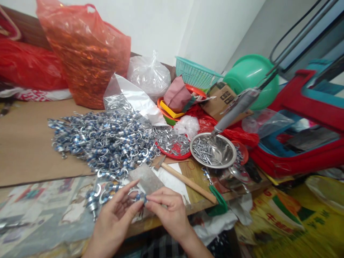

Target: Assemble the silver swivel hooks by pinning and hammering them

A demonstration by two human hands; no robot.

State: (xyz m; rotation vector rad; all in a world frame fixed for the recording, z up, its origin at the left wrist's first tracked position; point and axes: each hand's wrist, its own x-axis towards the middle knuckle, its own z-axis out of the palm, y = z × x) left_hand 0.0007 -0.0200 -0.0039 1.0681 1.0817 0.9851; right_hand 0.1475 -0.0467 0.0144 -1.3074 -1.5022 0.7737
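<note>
Both hands meet at the front edge of the wooden surface (200, 207), wrists low, forearms coming in from the bottom of the view. Left hand (118, 213): palm turned inward, index extended up and forward, thumb angled right onto a small blue-and-silver metal hook part (138, 197), other fingers curled behind; can't tell how firmly those grip. Right hand (170, 211): back of hand up, thumb and index pinched together on the part's right end, remaining fingers folded. Part sits between the two hands, just in front of a flat grey metal plate (147, 180); finer detail blurred. Hammer with pale wooden handle (188, 182) lies diagonally right of the plate. Big heap of similar blue-and-silver hook parts (107, 139) beyond, left of centre. Round stainless-steel bowl (228, 152) with silver pins (204, 152) sits back right, beside a red plastic tray (176, 155) of small silver metal pieces (172, 139).
</note>
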